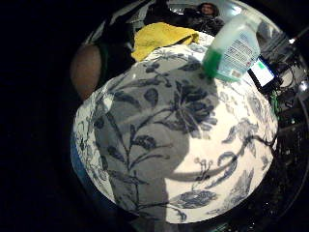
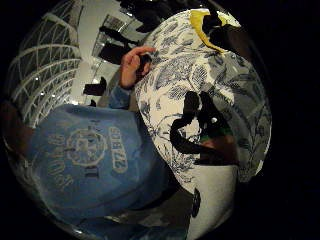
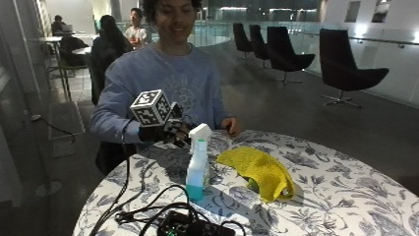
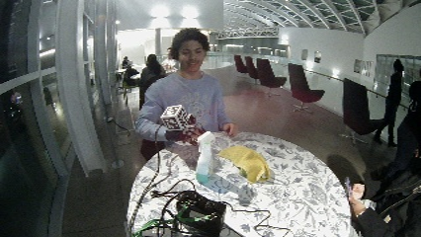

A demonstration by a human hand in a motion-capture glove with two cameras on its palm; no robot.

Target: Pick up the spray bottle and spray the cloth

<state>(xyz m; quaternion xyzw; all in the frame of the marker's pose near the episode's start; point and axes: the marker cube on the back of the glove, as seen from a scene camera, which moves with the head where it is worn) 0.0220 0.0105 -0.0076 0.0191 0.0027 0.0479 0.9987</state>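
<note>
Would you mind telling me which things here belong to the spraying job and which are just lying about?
Job: spray bottle, standing on the table; yellow cloth beside it; gloved right hand, near the bottle.
Lying about: black device and cables at the table's edge.

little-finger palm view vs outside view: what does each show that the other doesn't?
Only the little-finger palm view: nothing extra of the task's things; it looks across the table from the near edge.

Only the outside view: the gloved right hand raised above the table behind the spray bottle, not touching it, and the bare hand at the table edge.

Both: the bottle standing upright, the yellow cloth beside it, the floral tablecloth.
</note>
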